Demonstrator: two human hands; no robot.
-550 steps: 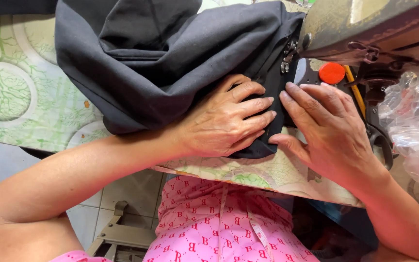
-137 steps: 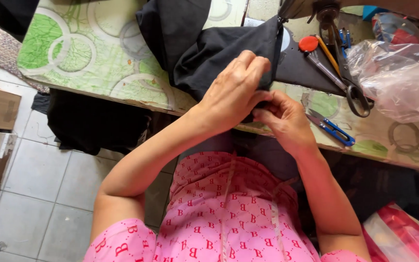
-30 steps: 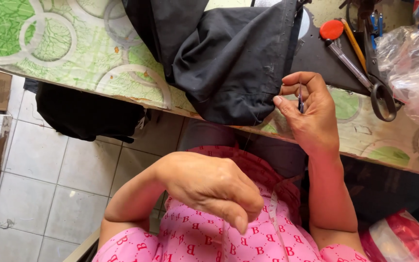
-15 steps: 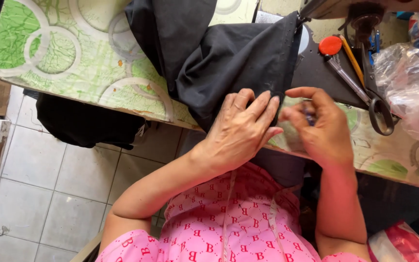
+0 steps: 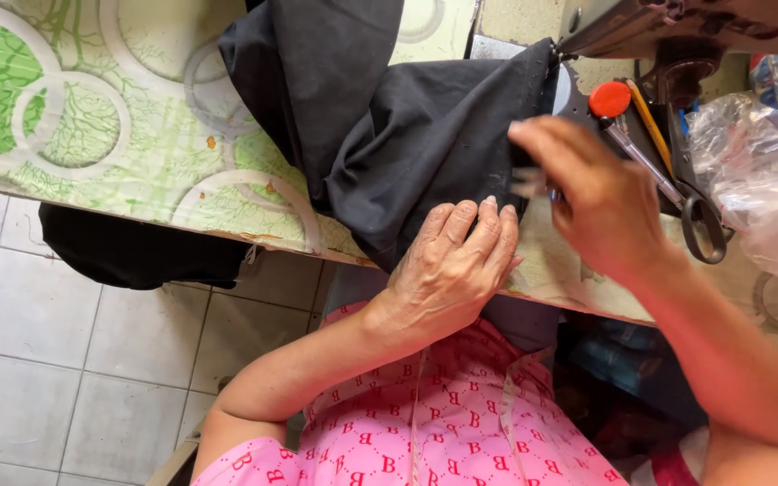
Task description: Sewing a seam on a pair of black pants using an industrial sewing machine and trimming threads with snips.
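The black cloth (image 5: 425, 144) lies bunched on the table (image 5: 119, 135), spilling over its near edge. The left hand (image 5: 452, 265) presses flat on it, fingers spread. The right hand (image 5: 601, 202), blurred, pinches a small pale object I cannot identify; half a second ago it sat lower, beside the left. Scissors (image 5: 677, 189) and a clear plastic bag (image 5: 758, 180) lie toward the right edge.
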